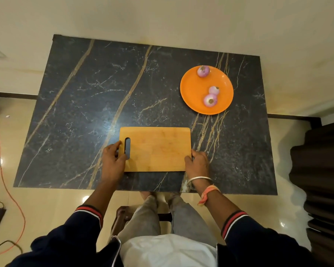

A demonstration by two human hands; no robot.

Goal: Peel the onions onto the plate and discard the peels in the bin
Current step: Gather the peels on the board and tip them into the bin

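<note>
I'm at home, in a dining or kitchen corner: a dark marble-look table [85,93] on glossy cream floor tiles [46,205], a wooden board [158,149], an orange plate [193,93] of onions [210,100].

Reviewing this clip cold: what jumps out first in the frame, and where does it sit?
The bright orange plate at the far right of the dark marble table draws the eye, with three peeled onions on it. Nearer the person, a bare wooden cutting board lies at the table's front edge, with the left hand and right hand gripping its two ends.
</note>
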